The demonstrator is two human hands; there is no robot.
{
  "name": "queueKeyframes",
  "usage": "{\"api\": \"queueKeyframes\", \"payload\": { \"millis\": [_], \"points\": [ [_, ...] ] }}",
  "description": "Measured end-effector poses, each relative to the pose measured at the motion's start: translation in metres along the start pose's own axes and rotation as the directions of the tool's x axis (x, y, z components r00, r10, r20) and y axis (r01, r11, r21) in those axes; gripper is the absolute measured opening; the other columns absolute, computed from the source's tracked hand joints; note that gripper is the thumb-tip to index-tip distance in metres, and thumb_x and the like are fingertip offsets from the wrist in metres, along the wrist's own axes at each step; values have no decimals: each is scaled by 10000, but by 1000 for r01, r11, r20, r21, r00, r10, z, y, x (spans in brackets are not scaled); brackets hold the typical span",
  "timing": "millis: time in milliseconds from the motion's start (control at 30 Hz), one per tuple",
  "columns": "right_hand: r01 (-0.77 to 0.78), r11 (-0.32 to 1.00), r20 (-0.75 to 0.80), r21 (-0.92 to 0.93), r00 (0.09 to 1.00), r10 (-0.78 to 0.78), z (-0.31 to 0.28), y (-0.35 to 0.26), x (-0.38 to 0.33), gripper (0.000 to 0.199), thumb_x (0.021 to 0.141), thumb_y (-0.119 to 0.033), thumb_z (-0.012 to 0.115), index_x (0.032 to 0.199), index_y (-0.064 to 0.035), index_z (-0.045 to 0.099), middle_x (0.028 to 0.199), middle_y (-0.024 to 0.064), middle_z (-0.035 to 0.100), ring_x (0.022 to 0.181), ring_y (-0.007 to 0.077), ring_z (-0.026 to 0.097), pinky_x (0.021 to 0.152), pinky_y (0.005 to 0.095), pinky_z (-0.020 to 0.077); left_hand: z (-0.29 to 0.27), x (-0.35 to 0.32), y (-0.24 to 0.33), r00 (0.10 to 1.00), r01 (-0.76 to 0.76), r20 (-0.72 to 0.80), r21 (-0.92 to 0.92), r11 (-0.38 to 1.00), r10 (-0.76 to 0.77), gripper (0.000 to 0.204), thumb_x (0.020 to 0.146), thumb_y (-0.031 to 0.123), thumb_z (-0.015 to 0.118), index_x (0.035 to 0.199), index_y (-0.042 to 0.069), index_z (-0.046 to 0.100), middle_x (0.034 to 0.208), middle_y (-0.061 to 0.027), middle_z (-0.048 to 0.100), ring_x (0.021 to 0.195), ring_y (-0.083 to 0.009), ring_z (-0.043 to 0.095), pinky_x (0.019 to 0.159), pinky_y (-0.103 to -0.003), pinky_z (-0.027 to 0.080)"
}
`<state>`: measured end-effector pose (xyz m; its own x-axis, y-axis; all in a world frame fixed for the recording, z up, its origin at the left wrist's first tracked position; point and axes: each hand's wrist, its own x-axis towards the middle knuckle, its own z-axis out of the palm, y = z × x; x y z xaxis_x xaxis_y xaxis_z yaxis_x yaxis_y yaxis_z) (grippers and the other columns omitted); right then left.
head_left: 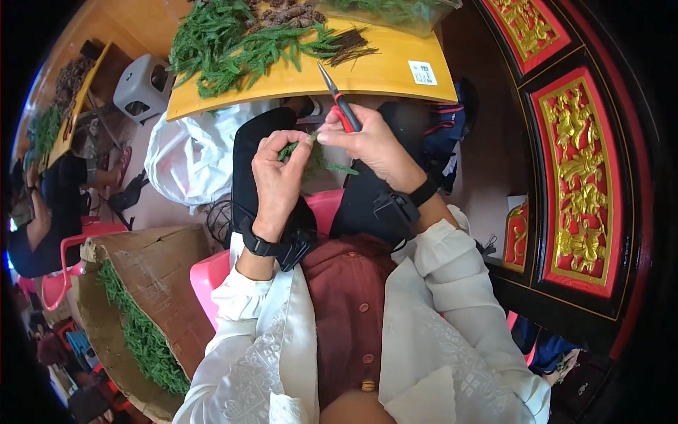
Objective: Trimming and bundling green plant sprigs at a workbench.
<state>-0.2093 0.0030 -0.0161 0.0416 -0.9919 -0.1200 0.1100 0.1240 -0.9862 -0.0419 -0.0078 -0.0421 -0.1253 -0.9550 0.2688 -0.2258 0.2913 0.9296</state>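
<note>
Below and left of the pliers (339, 99), with the left hand (277, 167), pinches a green sprig (288, 150) between closed thumb and forefinger, partly behind curled fingers. Below-right of the pliers, with the right hand (364, 139), clasps their handles, holding thumb and forefinger close together by the sprig's upper end; cannot tell contact.

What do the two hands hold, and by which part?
Right hand: the pliers, by their red-and-black handles. Left hand: a green sprig, but the gripped part is hidden.
</note>
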Motion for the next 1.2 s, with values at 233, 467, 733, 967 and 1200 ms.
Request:
{"api": "queueKeyframes", "payload": {
  "millis": [233,467,733,967,1200],
  "points": [
    [-256,913,201,316,959,199,-8,27,2,231,782,-134,705,939,-35,569,782,2,577,628,49,504,548,217,395,1,-8,11,996,2,88,-124,992,9,68,853,62,603,857,-3,625,813,-36,642,841,-98,546,734,-242,430],
    [71,954,127,-293,991,-34,-6,28,-1,257,779,-127,677,993,-12,592,863,58,623,709,133,584,639,270,470,-5,-8,14,945,303,251,-432,849,-210,65,917,75,535,922,25,578,897,-74,670,761,-87,598,685,-206,470],
    [286,762,266,-581,951,-154,-15,11,-7,332,783,-198,679,1052,-30,584,853,108,613,813,159,592,743,303,460,-16,-5,14,892,443,361,-573,689,-273,70,897,103,560,889,35,574,854,-80,651,718,-105,581,661,-215,470],
    [370,784,410,-499,898,-163,-35,2,-3,315,816,-160,628,1081,-3,560,964,122,617,918,170,586,840,296,449,-28,0,12,863,495,455,-677,544,-219,111,886,147,587,844,52,548,801,-78,612,707,-120,570,657,-230,464],
    [445,737,499,-509,850,-168,-36,1,-6,441,696,-24,559,1134,12,529,1032,143,600,991,241,582,910,309,428,-27,-3,12,821,545,551,-682,487,-149,130,883,170,596,840,57,546,790,-68,602,690,-112,564,642,-230,463]
  ]
}}
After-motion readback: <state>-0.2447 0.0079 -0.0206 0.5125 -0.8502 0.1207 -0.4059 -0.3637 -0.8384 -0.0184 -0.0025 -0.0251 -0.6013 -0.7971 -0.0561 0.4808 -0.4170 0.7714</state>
